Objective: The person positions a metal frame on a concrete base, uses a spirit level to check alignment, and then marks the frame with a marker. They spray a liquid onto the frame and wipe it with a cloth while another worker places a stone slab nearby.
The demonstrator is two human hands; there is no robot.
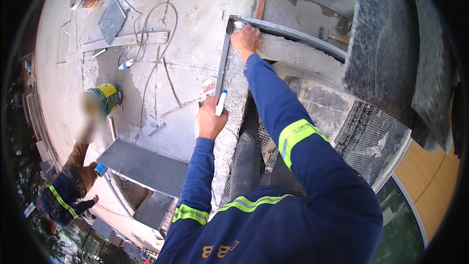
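Note:
My left hand [211,120] is closed around a slim white tube with a blue tip [221,103], above the rough concrete top of a low wall. Reaching farther out, my right hand [246,42] has its fingers bent at the corner where two grey stone strips meet. A small white thing [239,25] shows at those fingertips; its kind is unclear. One stone strip [223,66] runs from the corner back toward my left hand. The other stone strip [298,36] extends to the right along the wall's edge.
Large speckled stone slabs [378,34] stand close on the right. Left on the floor are a cable [146,24], a plank [124,42], a grey tile [113,20], a white bottle [126,64] and a green-yellow bucket [108,97]. A co-worker [63,193] bends at lower left.

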